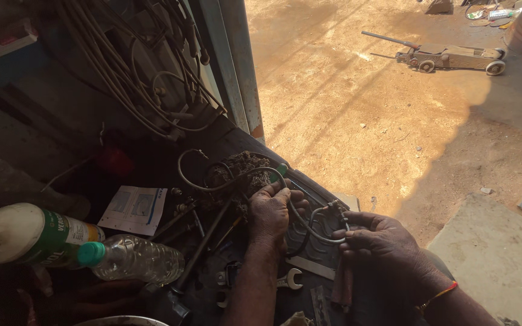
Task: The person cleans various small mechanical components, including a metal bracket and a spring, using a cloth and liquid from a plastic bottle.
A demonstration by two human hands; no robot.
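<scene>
While we look down over a cluttered, greasy workbench (327, 196), both of our hands work on a thin dark cable (300, 224). Our left hand (271, 211) curls closed around one stretch of the cable near a clump of dirty fibrous waste (241, 169), with the fingers (288, 196) wrapped over it and a small green-tipped piece (280, 171) showing just above the knuckles. Our right hand (379, 241) pinches the other end between thumb and fingertips, right by a small metal fitting (337, 209). The cable sags in a curve between the two hands, and a further loop of it arcs away over the fibrous clump towards the back of the bench.

Just below the left wrist lies an open-ended spanner (290, 279), and a long dark metal rod (203, 247) rests at an angle beside it. To the left, a clear plastic bottle with a green cap (131, 258) lies on its side next to a white and green bottle (31, 235), with a printed paper sheet (134, 209) behind them. A bundle of pale hoses (134, 78) hangs above the bench. Out on the sunlit dirt ground (357, 115) stands a floor jack (448, 57).
</scene>
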